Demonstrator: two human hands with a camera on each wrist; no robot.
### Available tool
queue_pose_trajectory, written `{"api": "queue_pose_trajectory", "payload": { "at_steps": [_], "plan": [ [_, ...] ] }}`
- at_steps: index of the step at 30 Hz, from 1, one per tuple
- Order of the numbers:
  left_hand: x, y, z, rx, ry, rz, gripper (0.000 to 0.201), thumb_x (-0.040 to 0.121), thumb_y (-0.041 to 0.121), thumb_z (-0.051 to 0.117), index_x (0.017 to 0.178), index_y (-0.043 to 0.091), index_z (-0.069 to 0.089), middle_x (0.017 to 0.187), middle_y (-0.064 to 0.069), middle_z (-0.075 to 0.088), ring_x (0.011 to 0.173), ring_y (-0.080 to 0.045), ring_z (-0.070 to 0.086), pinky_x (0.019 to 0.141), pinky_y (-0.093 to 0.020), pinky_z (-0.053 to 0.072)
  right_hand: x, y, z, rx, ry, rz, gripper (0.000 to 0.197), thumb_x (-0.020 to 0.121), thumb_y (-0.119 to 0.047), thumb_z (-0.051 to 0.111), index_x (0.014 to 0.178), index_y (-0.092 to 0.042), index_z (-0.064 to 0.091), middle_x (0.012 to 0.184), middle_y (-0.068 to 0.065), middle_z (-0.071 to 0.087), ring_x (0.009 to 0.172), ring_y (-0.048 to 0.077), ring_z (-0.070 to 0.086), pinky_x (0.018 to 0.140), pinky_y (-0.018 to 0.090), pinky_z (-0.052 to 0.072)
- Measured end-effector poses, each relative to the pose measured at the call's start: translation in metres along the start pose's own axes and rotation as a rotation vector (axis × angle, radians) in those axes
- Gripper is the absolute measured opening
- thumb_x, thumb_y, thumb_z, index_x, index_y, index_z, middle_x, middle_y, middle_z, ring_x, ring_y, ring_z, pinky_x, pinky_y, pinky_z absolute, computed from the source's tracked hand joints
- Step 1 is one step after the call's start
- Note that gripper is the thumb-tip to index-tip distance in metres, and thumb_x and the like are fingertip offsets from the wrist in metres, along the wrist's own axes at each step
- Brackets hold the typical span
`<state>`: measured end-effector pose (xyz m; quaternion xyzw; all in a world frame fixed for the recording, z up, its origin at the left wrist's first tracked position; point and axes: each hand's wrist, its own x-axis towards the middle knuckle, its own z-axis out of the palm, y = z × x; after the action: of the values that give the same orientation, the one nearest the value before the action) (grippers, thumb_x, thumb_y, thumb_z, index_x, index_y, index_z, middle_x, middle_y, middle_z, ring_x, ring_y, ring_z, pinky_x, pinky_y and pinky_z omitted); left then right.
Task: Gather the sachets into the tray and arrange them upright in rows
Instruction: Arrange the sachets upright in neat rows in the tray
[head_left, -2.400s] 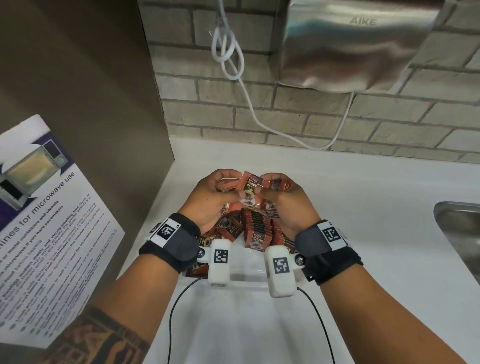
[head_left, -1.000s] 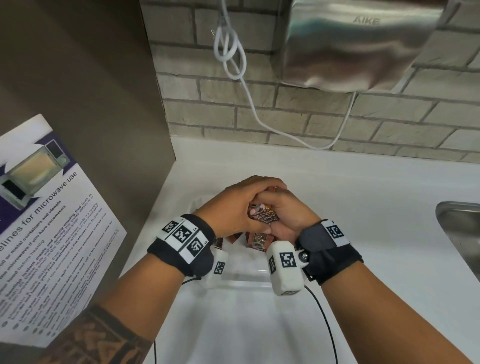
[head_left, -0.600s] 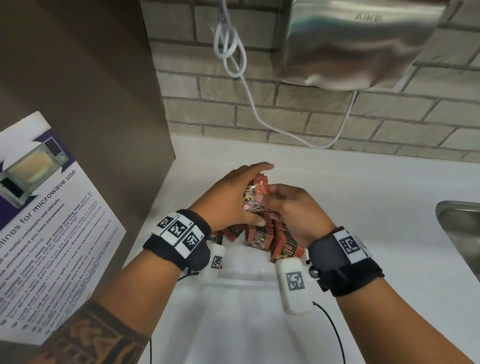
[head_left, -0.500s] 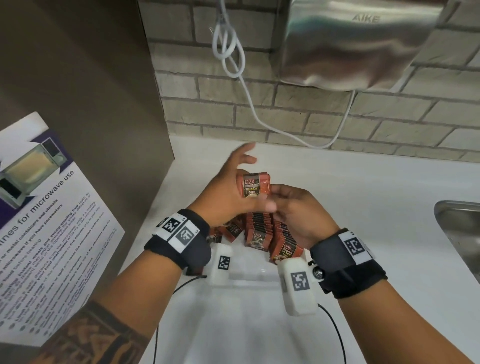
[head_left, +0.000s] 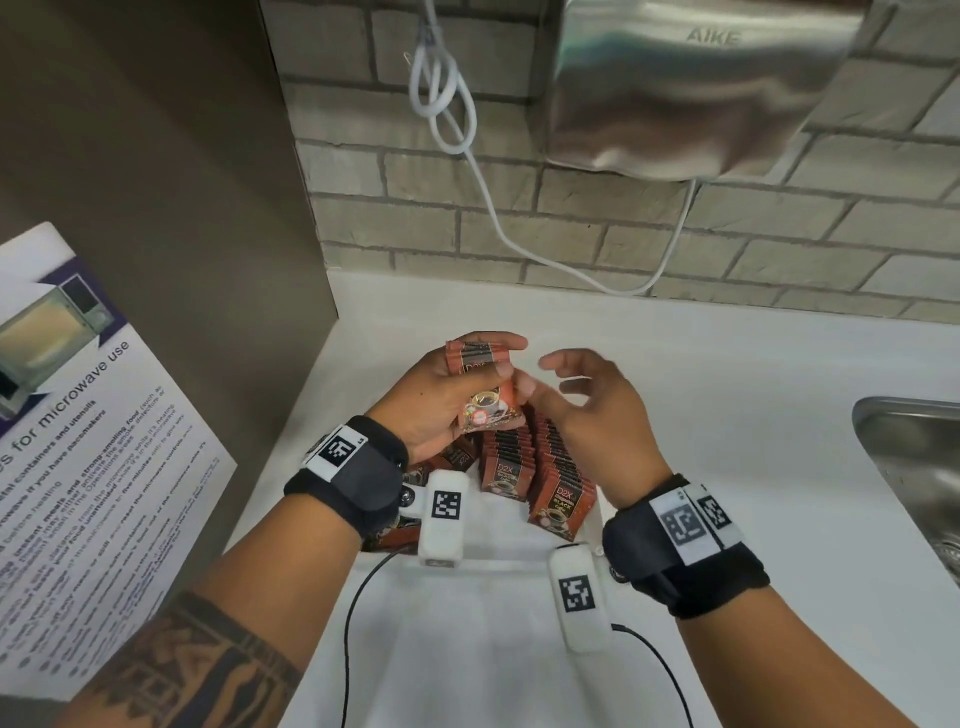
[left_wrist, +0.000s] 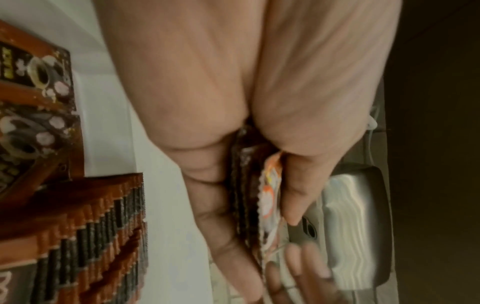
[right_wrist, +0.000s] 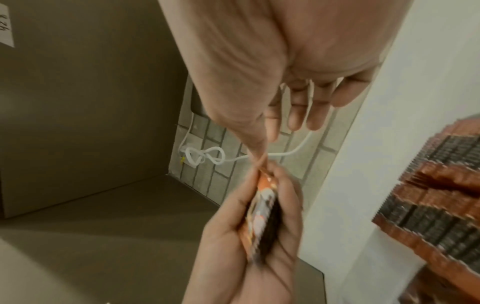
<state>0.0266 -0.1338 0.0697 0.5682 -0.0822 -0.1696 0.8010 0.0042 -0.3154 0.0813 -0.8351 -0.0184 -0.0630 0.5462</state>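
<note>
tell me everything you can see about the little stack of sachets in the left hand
The stack of sachets is a small bundle of flat, glossy orange-brown foil packets with crimped edges, printed with "D2X" and a coffee cup. The left hand grips it, thumb across the front and fingers behind, holding it roughly upright above the rows of sachets already standing in the tray. In the left wrist view the packets show edge-on, pressed together. The right hand's thumb tip meets the bundle's right edge; its other fingers are loose and hold nothing.
</note>
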Motion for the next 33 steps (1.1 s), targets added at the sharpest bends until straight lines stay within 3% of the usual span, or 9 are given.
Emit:
{"api": "queue_pose_trajectory", "payload": {
  "at_steps": [5, 7, 10, 12, 16, 20, 25, 29, 33],
  "plan": [
    [-0.004, -0.005, 0.001, 0.168, -0.028, 0.046, 0.027, 0.090, 0.001, 0.070, 0.117, 0.007, 0.066, 0.101, -0.009, 0.073, 0.097, -0.024, 0.069, 0.087, -0.038, 0.058, 0.013, -0.017, -0.012, -0.027, -0.129, -0.129, 0.018, 0.085, -0.029, 0.078, 0.099, -0.027, 0.067, 0.091, -0.007, 0.070, 0.078, 0.004, 0.067, 0.071, 0.014, 0.050],
    [-0.005, -0.008, 0.003, 0.221, -0.037, 0.066, 0.025, 0.088, -0.001, 0.071, 0.113, 0.001, 0.065, 0.100, -0.010, 0.072, 0.095, -0.022, 0.068, 0.088, -0.036, 0.058, 0.018, -0.021, -0.014, -0.104, -0.260, -0.122, 0.019, 0.083, -0.027, 0.080, 0.098, -0.029, 0.069, 0.088, -0.007, 0.071, 0.074, 0.006, 0.070, 0.074, 0.021, 0.055],
    [-0.008, -0.006, 0.002, 0.231, -0.069, 0.026, 0.028, 0.085, -0.010, 0.071, 0.105, 0.007, 0.061, 0.084, 0.002, 0.069, 0.075, -0.012, 0.065, 0.066, -0.024, 0.054, 0.022, -0.021, -0.016, -0.059, -0.347, -0.082, 0.019, 0.081, -0.013, 0.081, 0.096, -0.020, 0.071, 0.082, -0.002, 0.075, 0.076, 0.012, 0.072, 0.084, 0.035, 0.058],
    [-0.011, -0.005, -0.002, 0.222, -0.123, -0.018, 0.038, 0.085, -0.011, 0.072, 0.113, 0.010, 0.060, 0.089, -0.001, 0.068, 0.078, -0.017, 0.066, 0.071, -0.032, 0.055, 0.023, -0.022, -0.016, -0.016, -0.322, -0.098, 0.017, 0.081, -0.007, 0.080, 0.093, -0.016, 0.073, 0.082, 0.001, 0.075, 0.078, 0.015, 0.072, 0.084, 0.036, 0.059],
    [-0.015, -0.006, -0.009, 0.249, -0.102, -0.035, 0.046, 0.085, -0.010, 0.073, 0.122, 0.015, 0.061, 0.107, -0.009, 0.071, 0.100, -0.026, 0.070, 0.082, -0.040, 0.062, 0.024, -0.020, -0.016, -0.066, -0.282, -0.132, 0.011, 0.084, -0.011, 0.078, 0.091, -0.018, 0.075, 0.085, -0.003, 0.075, 0.081, 0.011, 0.071, 0.081, 0.027, 0.058],
    [-0.016, -0.009, -0.008, 0.424, -0.052, -0.025, 0.047, 0.084, -0.002, 0.078, 0.124, 0.013, 0.060, 0.107, -0.009, 0.071, 0.095, -0.022, 0.073, 0.073, -0.038, 0.063, 0.020, -0.017, -0.017, -0.246, -0.285, -0.144, 0.003, 0.086, -0.020, 0.077, 0.087, -0.023, 0.076, 0.081, -0.010, 0.074, 0.074, -0.001, 0.067, 0.070, 0.011, 0.048],
    [-0.026, -0.007, -0.023, 0.779, 0.000, -0.171, 0.044, 0.083, 0.035, 0.084, 0.118, 0.023, 0.060, 0.108, -0.001, 0.073, 0.092, -0.022, 0.074, 0.079, -0.046, 0.062, 0.010, -0.004, -0.022, -0.392, -0.279, -0.142, 0.008, 0.089, -0.018, 0.072, 0.084, -0.022, 0.077, 0.080, -0.015, 0.071, 0.074, -0.009, 0.060, 0.066, 0.001, 0.040],
    [-0.035, -0.005, -0.034, 1.234, 0.001, -0.303, 0.030, 0.089, 0.035, 0.073, 0.113, 0.026, 0.057, 0.105, 0.009, 0.061, 0.095, -0.017, 0.064, 0.075, -0.028, 0.050, 0.003, 0.019, -0.017, -0.454, -0.324, -0.105, 0.010, 0.086, -0.018, 0.074, 0.082, -0.026, 0.079, 0.086, -0.014, 0.063, 0.081, -0.003, 0.057, 0.069, 0.009, 0.041],
    [-0.034, -0.014, -0.026, 1.383, -0.210, -0.452, 0.028, 0.092, 0.029, 0.065, 0.120, 0.027, 0.065, 0.115, 0.007, 0.065, 0.106, -0.017, 0.061, 0.093, -0.034, 0.052, -0.001, 0.045, 0.000, -0.536, -0.320, -0.114, 0.012, 0.082, -0.027, 0.077, 0.078, -0.038, 0.077, 0.094, -0.010, 0.059, 0.096, 0.016, 0.053, 0.084, 0.033, 0.046]
  ]
}}
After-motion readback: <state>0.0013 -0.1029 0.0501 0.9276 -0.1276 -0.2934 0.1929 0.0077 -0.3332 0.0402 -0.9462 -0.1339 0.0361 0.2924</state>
